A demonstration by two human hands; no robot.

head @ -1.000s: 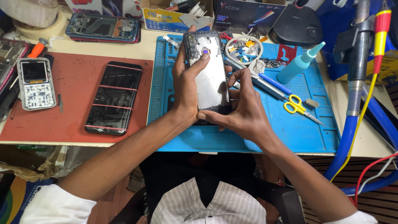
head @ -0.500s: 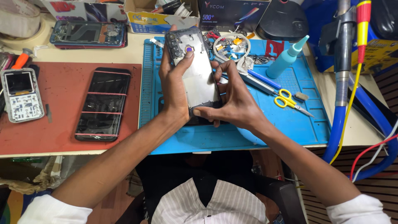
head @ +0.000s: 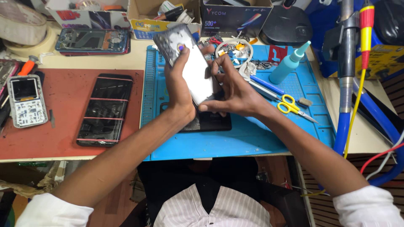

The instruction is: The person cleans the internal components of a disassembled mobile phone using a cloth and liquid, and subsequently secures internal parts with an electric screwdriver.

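Note:
A shiny silver phone back cover is tilted up over the blue work mat. My left hand grips its left edge, thumb near the camera hole. My right hand holds the right edge and lower end with its fingertips. Beneath both hands a black phone body lies flat on the mat, partly hidden by my wrists.
A black phone bound with pink bands and a small keypad phone board lie on the red mat. Yellow-handled scissors, a teal bottle, a tape ring, cardboard boxes and a blue hose surround the work area.
Both hands have lifted the silver cover higher and tilted it off the black phone body, which now shows beneath. The camera view has shifted slightly.

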